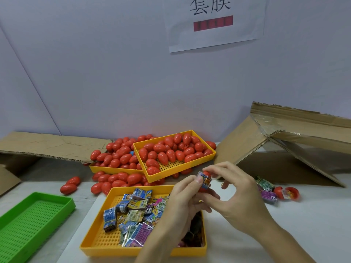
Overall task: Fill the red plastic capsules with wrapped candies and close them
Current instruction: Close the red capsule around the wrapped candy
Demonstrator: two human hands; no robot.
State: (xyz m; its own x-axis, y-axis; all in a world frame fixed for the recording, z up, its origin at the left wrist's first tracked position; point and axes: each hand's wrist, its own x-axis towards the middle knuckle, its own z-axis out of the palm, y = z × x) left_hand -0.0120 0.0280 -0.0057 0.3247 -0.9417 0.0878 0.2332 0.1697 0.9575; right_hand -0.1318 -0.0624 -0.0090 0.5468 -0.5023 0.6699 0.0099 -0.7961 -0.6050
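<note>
A: What sits at the lower left of the frame?

B: A green tray [28, 223]. Above it, at the left edge, lies a flat piece of cardboard [47, 145], and two loose red capsules [69, 186] lie on the table [303, 221] between them.

A: And in the middle?

B: A heap of closed red capsules [117, 154] fills a yellow tray [106, 169], with more spilled in front of it. A second yellow tray [182, 168] leans tilted across them, also holding capsules. Nearer the bottom, a third yellow tray [106, 242] holds wrapped candies [133, 211].

A: The hands?

B: Both meet just right of centre. The left hand [182, 202] pinches a blue wrapped candy [205, 180] with thumb and fingers, pressed against a red capsule [206, 174]. The right hand [237, 192] curls its fingers around that capsule from the right.

A: Further right?

B: An open capsule [286, 192] with candy inside, a few wrapped candies beside it, and a collapsed cardboard box [296, 137]. A paper sign [214, 21] hangs on the wall [114, 73], top centre.
</note>
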